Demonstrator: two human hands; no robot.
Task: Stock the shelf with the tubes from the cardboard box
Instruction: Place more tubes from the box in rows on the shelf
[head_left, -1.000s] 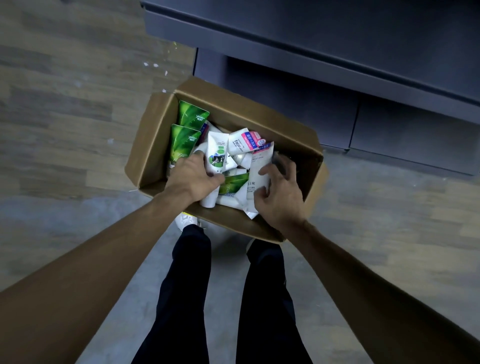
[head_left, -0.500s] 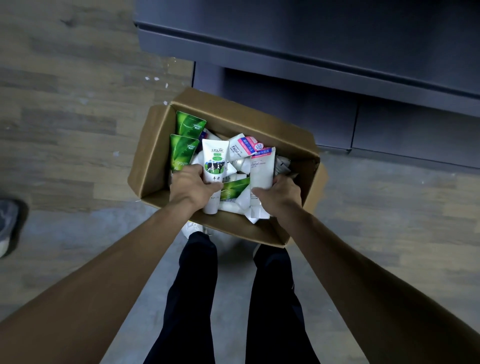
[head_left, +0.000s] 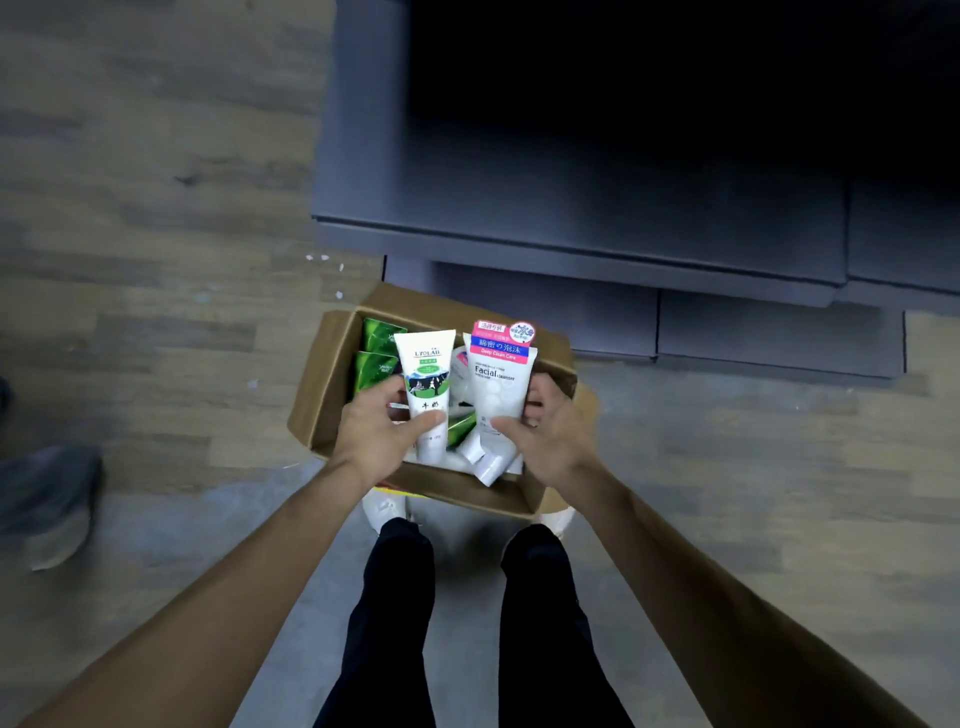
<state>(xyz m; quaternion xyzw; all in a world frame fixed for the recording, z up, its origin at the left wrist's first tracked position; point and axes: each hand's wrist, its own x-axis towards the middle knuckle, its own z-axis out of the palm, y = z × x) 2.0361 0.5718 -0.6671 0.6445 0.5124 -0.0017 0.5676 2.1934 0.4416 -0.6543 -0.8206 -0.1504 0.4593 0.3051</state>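
Tubes leave the brown cardboard box (head_left: 332, 384): left hand (head_left: 382, 428) grips the white milk-label tube (head_left: 427, 387), right hand (head_left: 550, 436) the white facial-cleanser tube (head_left: 500, 379). Lift both clear, labels upright, toward the dark grey shelf (head_left: 597, 208).

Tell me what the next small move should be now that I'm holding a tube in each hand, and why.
Probably raise both tubes toward the dark shelf ahead. Your left hand grips the LYOLAB milk tube and your right hand grips the Facial cleanser tube, both already lifted above the cardboard box.
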